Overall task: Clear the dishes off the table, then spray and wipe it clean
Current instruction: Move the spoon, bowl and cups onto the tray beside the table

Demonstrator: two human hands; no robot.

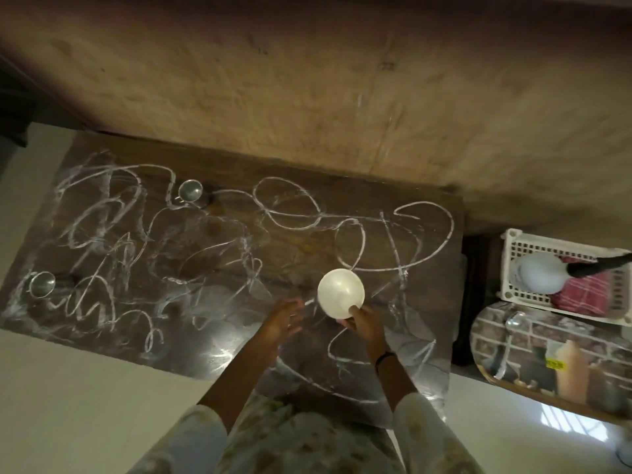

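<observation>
A dark wooden table (239, 254) under clear plastic is covered with white scribbles. My right hand (364, 323) grips a white bowl (340, 292) by its near rim, just above the table's right half. My left hand (285, 318) hovers beside it with fingers spread and nothing in it. One steel cup (190, 191) stands at the table's far middle. A second steel cup (41, 283) stands near the left edge.
To the right, a white plastic basket (513, 244) holds a pale round dish, a red checked cloth (581, 289) and a black handle. In front of it lies an oval tray (547, 357) with a steel spoon (514, 323). A rough wall runs behind the table.
</observation>
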